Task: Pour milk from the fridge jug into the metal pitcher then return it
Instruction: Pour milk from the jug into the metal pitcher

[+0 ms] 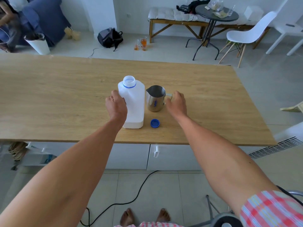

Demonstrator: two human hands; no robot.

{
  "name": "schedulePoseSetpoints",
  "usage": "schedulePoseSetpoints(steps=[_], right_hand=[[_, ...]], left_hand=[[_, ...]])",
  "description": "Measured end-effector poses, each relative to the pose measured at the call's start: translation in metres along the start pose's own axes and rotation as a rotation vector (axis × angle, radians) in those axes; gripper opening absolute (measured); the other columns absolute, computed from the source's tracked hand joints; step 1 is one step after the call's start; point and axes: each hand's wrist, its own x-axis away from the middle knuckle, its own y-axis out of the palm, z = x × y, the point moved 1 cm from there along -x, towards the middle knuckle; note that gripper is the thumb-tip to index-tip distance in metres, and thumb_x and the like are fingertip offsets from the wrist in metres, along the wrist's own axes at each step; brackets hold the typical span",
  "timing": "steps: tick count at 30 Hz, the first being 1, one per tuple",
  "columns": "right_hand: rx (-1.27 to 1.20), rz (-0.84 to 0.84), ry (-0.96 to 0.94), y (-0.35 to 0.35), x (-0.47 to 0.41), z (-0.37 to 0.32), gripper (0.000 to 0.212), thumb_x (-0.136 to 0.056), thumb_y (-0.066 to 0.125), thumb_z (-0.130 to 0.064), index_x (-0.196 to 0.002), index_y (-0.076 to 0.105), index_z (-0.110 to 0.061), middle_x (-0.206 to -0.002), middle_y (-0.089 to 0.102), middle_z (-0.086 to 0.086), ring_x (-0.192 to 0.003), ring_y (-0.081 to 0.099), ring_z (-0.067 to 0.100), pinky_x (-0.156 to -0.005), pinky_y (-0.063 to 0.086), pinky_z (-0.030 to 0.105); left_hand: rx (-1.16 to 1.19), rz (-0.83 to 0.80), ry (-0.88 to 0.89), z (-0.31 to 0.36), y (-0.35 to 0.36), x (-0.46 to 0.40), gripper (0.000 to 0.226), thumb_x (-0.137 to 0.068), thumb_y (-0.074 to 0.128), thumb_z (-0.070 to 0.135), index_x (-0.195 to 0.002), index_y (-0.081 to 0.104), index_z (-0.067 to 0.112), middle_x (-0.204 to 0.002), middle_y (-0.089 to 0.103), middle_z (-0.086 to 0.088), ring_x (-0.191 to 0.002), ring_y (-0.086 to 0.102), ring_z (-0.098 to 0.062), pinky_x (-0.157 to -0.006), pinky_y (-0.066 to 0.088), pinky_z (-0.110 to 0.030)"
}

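A white plastic milk jug (pixel 133 104) stands upright on the wooden table (pixel 65 99), its neck uncapped with a blue ring around it. My left hand (pixel 116 106) is wrapped around the jug's left side. Right beside the jug stands the metal pitcher (pixel 155 98), its handle pointing right. My right hand (pixel 177 104) is at that handle, fingers curled by it; whether they grip it I cannot tell. The blue cap (pixel 155 123) lies on the table in front of the pitcher, open side up.
The table's near edge runs just below the cap, with white cabinets (pixel 131 156) under it. A black cable (pixel 139 189) trails over the floor by my bare feet. Beyond the table stand a round dark table (pixel 216 15), a white chair (pixel 249 35) and a bench.
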Motion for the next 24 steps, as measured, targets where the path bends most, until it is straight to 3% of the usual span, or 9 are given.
schedulePoseSetpoints(steps=[4,6,8,11,13,16,18,21,24], right_hand=[[0.053,-0.084,0.042,-0.002,-0.032,-0.006,0.048,-0.103,0.041,-0.03,-0.145,0.047,-0.007,-0.151,0.043,0.01,-0.132,0.047,0.028,-0.103,0.042,0.039],[0.027,-0.14,0.065,0.003,-0.043,-0.005,0.03,-0.103,0.037,-0.025,-0.112,0.061,-0.011,-0.131,0.051,0.012,-0.112,0.053,0.03,-0.087,0.041,0.033],[0.008,-0.173,0.078,0.009,-0.049,-0.002,0.027,-0.101,0.035,-0.02,-0.082,0.053,-0.015,-0.11,0.055,0.013,-0.095,0.05,0.027,-0.077,0.035,0.031],[-0.075,-0.21,0.115,0.009,-0.047,0.001,0.023,-0.1,0.036,-0.018,-0.094,0.056,-0.009,-0.098,0.057,0.007,-0.09,0.053,0.027,-0.075,0.042,0.034],[-0.164,-0.242,0.14,0.008,-0.044,0.002,0.021,-0.1,0.038,-0.016,-0.096,0.056,-0.007,-0.095,0.058,0.006,-0.088,0.062,0.03,-0.071,0.051,0.036],[-0.259,-0.333,0.182,0.007,-0.034,0.002,0.02,-0.101,0.038,-0.012,-0.096,0.056,-0.007,-0.089,0.062,0.008,-0.065,0.062,0.023,-0.052,0.043,0.023],[-0.297,-0.362,0.208,0.01,-0.027,0.005,0.022,-0.102,0.037,-0.015,-0.093,0.057,-0.011,-0.084,0.064,0.005,-0.062,0.059,0.018,-0.055,0.04,0.026],[-0.38,-0.342,0.228,0.014,-0.016,0.008,0.023,-0.103,0.038,-0.014,-0.086,0.053,-0.014,-0.075,0.057,0.004,-0.061,0.049,0.016,-0.054,0.037,0.03],[-0.426,-0.321,0.246,0.016,-0.008,0.01,0.024,-0.103,0.04,-0.014,-0.081,0.05,-0.017,-0.077,0.054,0.003,-0.064,0.045,0.015,-0.052,0.035,0.029]], left_hand=[[0.008,-0.016,0.036,0.002,0.003,-0.004,0.038,-0.094,0.037,0.021,-0.059,0.022,0.02,-0.049,0.027,0.005,-0.045,0.026,-0.014,-0.048,0.024,-0.025],[-0.002,-0.023,0.042,0.004,0.006,-0.007,0.037,-0.092,0.037,0.023,-0.059,0.021,0.02,-0.054,0.026,0.002,-0.046,0.025,-0.015,-0.048,0.023,-0.026],[-0.018,-0.035,0.051,0.007,0.008,-0.009,0.041,-0.091,0.037,0.023,-0.053,0.022,0.021,-0.051,0.026,0.003,-0.047,0.024,-0.016,-0.05,0.022,-0.027],[-0.071,-0.043,0.067,0.014,0.01,-0.012,0.051,-0.091,0.038,0.024,-0.041,0.024,0.023,-0.045,0.028,0.008,-0.05,0.023,-0.017,-0.051,0.021,-0.029],[-0.11,-0.023,0.094,0.019,0.011,-0.012,0.047,-0.089,0.04,0.027,-0.045,0.023,0.022,-0.049,0.027,0.004,-0.052,0.022,-0.018,-0.051,0.021,-0.03],[-0.217,-0.008,0.153,0.028,0.013,-0.013,0.039,-0.085,0.04,0.035,-0.061,0.021,0.01,-0.064,0.026,-0.01,-0.062,0.021,-0.024,-0.054,0.021,-0.038],[-0.326,-0.022,0.214,0.033,0.014,-0.014,0.041,-0.086,0.038,0.036,-0.064,0.025,0.004,-0.067,0.027,-0.009,-0.064,0.022,-0.023,-0.056,0.022,-0.038],[-0.494,-0.049,0.275,0.044,0.019,-0.016,0.036,-0.087,0.035,0.036,-0.06,0.023,0.015,-0.062,0.026,-0.004,-0.058,0.023,-0.021,-0.055,0.022,-0.037],[-0.674,-0.064,0.325,0.052,0.025,-0.016,0.038,-0.092,0.035,0.033,-0.06,0.023,0.015,-0.06,0.027,0.0,-0.056,0.024,-0.021,-0.05,0.021,-0.032]])
